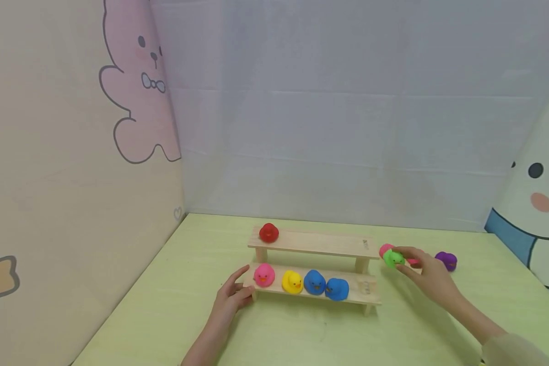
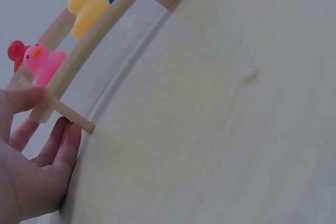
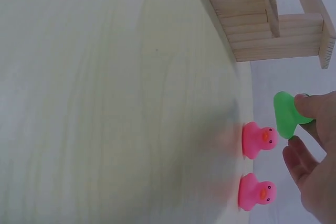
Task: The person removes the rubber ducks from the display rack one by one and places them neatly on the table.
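Observation:
My right hand (image 1: 432, 277) pinches a green rubber duck (image 1: 394, 258) between thumb and fingers, held up off the table to the right of a two-tier wooden rack (image 1: 311, 241). My left hand (image 1: 230, 297) grips the left end of the lower shelf, its thumb (image 2: 26, 99) against the wood. Along that shelf sit a pink duck (image 1: 264, 275), a yellow duck (image 1: 293, 282) and two blue ducks (image 1: 314, 282), the right one turned sideways. A red duck (image 1: 269, 233) stands at the left of the upper shelf.
Two pink ducks (image 3: 258, 140) stand on the table below the right hand, partly hidden by it in the head view. A purple duck (image 1: 446, 261) lies farther right. Pale cloth (image 1: 347, 127) hangs behind the light table (image 1: 155, 305); printed cloths flank both sides.

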### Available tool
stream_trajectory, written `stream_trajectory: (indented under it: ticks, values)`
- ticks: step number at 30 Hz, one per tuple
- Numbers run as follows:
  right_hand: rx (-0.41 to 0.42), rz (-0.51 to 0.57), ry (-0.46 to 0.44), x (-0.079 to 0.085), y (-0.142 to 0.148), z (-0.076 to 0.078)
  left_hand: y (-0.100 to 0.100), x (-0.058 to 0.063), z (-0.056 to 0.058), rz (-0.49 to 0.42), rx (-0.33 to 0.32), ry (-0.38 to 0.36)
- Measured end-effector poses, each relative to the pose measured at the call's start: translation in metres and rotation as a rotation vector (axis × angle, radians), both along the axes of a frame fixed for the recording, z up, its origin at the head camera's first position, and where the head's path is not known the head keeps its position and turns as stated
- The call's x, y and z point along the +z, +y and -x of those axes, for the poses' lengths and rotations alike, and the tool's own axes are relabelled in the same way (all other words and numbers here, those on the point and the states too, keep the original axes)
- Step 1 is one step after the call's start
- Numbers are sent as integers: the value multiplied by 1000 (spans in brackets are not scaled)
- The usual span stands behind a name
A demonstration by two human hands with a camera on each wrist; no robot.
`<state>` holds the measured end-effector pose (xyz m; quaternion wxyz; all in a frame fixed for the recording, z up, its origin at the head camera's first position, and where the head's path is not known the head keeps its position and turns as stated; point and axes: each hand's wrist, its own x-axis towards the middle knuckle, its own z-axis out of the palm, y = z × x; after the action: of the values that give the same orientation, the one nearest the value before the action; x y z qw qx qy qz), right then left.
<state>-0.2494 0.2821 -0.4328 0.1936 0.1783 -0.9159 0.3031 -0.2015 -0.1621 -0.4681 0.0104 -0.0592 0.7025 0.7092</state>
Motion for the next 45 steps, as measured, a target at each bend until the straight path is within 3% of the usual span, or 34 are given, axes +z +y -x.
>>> stream_trajectory:
  ticks: [3,12,21,38,45]
  values:
    - [5,-15,-3,-7,2,-1,0,0,0,7,10,-3]
    - [29,18,-122,-22,6,-1,0,1,-1,-10,6,3]
    - [46,27,-135,-25,8,0,-1,-1,0,-13,0,3]
    - [36,64,-289,-25,18,-7,-1,-5,-1,-5,-16,12]
    - [54,71,-276,-27,19,-5,-3,-4,1,-17,8,-6]
